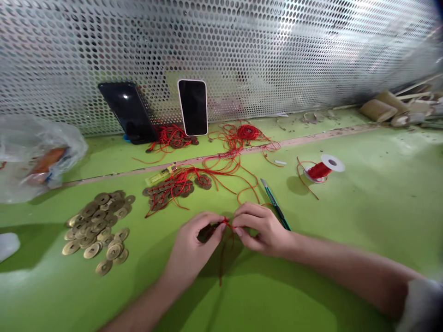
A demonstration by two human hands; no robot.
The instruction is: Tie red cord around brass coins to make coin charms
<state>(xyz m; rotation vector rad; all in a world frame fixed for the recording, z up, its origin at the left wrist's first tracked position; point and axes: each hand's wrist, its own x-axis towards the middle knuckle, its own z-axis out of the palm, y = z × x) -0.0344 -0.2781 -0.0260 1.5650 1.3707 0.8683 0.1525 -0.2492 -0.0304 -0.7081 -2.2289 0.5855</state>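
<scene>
Between my two hands a thin red cord (226, 222) is pinched, with a small knot or loop showing at the fingertips. My left hand (200, 237) closes thumb and forefinger on it; whether a coin sits under those fingers I cannot tell. My right hand (261, 228) pinches the cord from the other side. One loose end hangs down below the fingers. Just beyond my right hand lies a green box cutter (276, 205). Past my left hand is a pile of coins tied with red cord (169, 191), and farther left a heap of loose brass coins (98, 221).
A white spool of red cord (320, 170) stands on the green table at right. Tangled red cord (247, 133) lies behind. Two phones, one black (128, 113) and one white-edged (193, 108), lean on the perforated metal panel (277, 60). A plastic bag (41, 157) is at left.
</scene>
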